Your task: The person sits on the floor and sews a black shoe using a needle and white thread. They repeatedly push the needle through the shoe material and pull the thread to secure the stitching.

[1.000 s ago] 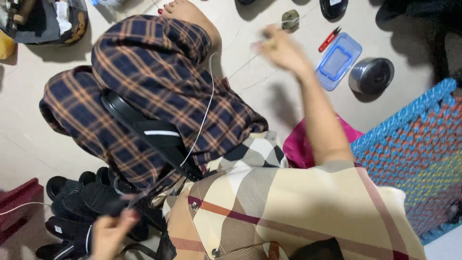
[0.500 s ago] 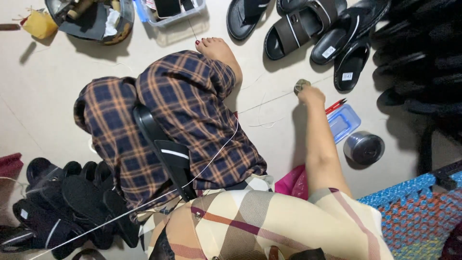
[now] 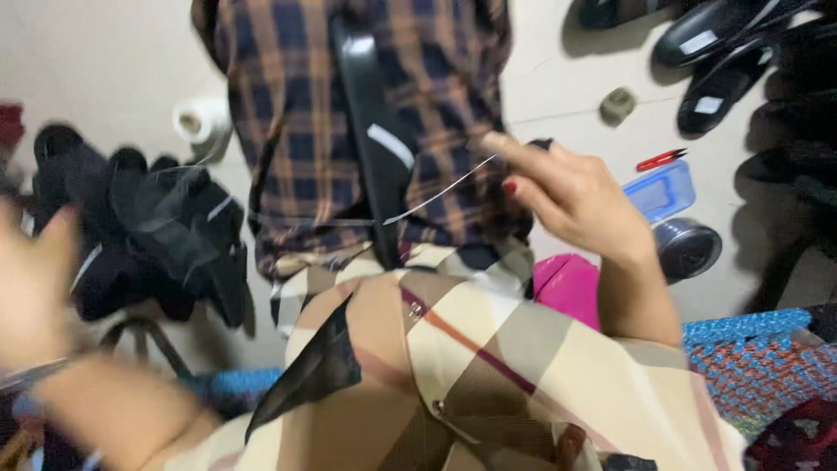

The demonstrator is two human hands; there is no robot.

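Observation:
My right hand (image 3: pixel 571 199) is raised over my plaid-trousered lap (image 3: pixel 288 131) and pinches a thin white thread (image 3: pixel 436 199) between thumb and forefinger. The thread slants down to the left, towards a black strap (image 3: pixel 373 131) that lies lengthwise on my lap. At the far left my left hand (image 3: pixel 35 288) shows only as a blur with the palm towards the camera; whether it holds anything I cannot tell. A beige checked garment (image 3: pixel 488 384) fills the bottom of the view.
Black sandal parts (image 3: pixel 166 231) are heaped at the left beside a white roll (image 3: pixel 199 118). Right of my hand lie a blue box (image 3: pixel 660 190), a red clipper (image 3: pixel 660 159), a round dark tin (image 3: pixel 689 249), a thread spool (image 3: pixel 617 105) and black sandals (image 3: pixel 724 52). A blue woven mat (image 3: pixel 767 349) is at bottom right.
My right hand has drawn back from the spool on the floor to above my lap, with the thread. My left hand has risen into view at the left. The camera has tilted closer.

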